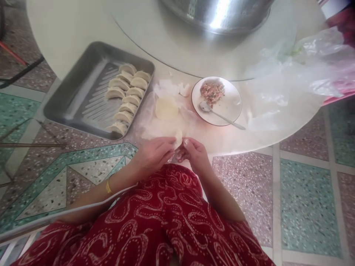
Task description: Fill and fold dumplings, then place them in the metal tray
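My left hand (154, 153) and my right hand (194, 152) meet at the near edge of the round table, both pinching a pale folded dumpling (178, 137) between the fingertips. Just beyond it lies a stack of round wrappers (166, 108) on thin plastic. To the left, a metal tray (74, 107) holds several finished dumplings (126, 96) in two rows. To the right stands a white plate (230, 107) with a mound of minced filling (212, 92) and a spoon (219, 115) resting on it.
A large steel bowl (216, 14) sits on the turntable (155, 40) at the table's far side. Crumpled clear plastic bags (299, 70) spread over the right of the table. Below are my red patterned trousers (166, 221) and a tiled floor (305, 199).
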A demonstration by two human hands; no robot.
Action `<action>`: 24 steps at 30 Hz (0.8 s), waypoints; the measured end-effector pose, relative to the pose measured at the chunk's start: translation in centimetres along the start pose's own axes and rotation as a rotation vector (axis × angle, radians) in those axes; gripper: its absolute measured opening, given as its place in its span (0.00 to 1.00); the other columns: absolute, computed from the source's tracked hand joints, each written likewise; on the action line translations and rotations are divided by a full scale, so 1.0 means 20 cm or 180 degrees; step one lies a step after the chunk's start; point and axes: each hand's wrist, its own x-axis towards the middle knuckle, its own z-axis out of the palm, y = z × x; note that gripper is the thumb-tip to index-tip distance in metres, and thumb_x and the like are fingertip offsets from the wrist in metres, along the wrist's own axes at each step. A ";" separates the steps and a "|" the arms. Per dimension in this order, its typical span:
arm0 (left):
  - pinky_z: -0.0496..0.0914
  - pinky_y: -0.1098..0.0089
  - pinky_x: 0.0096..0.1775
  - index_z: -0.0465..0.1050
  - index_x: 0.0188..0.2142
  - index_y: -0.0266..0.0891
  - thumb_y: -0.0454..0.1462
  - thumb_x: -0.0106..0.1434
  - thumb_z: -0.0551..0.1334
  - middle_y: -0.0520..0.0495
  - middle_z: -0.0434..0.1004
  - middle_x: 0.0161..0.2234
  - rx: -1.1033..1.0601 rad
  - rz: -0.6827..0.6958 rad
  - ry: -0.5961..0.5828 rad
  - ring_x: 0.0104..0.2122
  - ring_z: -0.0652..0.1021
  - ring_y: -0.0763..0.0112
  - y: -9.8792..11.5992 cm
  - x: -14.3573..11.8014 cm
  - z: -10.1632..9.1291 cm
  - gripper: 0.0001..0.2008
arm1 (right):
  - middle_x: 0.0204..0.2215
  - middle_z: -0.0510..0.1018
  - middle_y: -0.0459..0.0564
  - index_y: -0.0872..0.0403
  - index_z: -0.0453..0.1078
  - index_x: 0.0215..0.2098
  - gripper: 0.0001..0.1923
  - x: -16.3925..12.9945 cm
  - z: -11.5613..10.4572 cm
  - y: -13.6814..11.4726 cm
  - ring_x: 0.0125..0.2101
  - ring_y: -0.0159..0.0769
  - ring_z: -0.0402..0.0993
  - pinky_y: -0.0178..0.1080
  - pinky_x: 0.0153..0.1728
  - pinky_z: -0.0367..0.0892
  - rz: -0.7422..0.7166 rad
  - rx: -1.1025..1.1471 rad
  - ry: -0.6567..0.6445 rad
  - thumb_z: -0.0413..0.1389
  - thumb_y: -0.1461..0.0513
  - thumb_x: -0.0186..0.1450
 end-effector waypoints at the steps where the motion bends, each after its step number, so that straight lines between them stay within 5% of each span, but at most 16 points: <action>1: 0.75 0.64 0.48 0.71 0.36 0.38 0.32 0.68 0.57 0.39 0.80 0.46 -0.0058 0.0004 -0.0002 0.48 0.80 0.64 0.00 -0.01 0.01 0.05 | 0.17 0.76 0.41 0.53 0.73 0.32 0.21 0.00 0.00 0.00 0.17 0.28 0.72 0.31 0.19 0.72 0.0015 0.0001 0.0028 0.63 0.44 0.56; 8: 0.76 0.64 0.45 0.73 0.45 0.39 0.36 0.68 0.59 0.44 0.82 0.42 -0.0571 -0.0592 0.0087 0.43 0.81 0.65 -0.01 0.00 0.02 0.08 | 0.16 0.76 0.40 0.53 0.72 0.32 0.19 -0.02 0.01 0.01 0.16 0.29 0.73 0.32 0.20 0.72 0.0088 -0.0073 0.0137 0.65 0.47 0.54; 14: 0.75 0.68 0.43 0.75 0.39 0.39 0.38 0.66 0.60 0.47 0.81 0.38 -0.1234 -0.1102 0.0009 0.38 0.80 0.68 -0.02 0.04 0.00 0.06 | 0.16 0.76 0.40 0.51 0.71 0.31 0.18 -0.03 0.04 0.03 0.18 0.29 0.73 0.32 0.21 0.72 0.0064 -0.0105 -0.0025 0.63 0.46 0.57; 24: 0.75 0.68 0.44 0.78 0.40 0.39 0.35 0.65 0.61 0.44 0.80 0.39 -0.1338 -0.0943 -0.0060 0.41 0.80 0.68 -0.03 0.04 -0.02 0.07 | 0.14 0.72 0.39 0.52 0.70 0.27 0.15 -0.02 0.03 0.02 0.15 0.26 0.68 0.31 0.20 0.66 -0.0064 -0.0176 -0.0144 0.61 0.50 0.60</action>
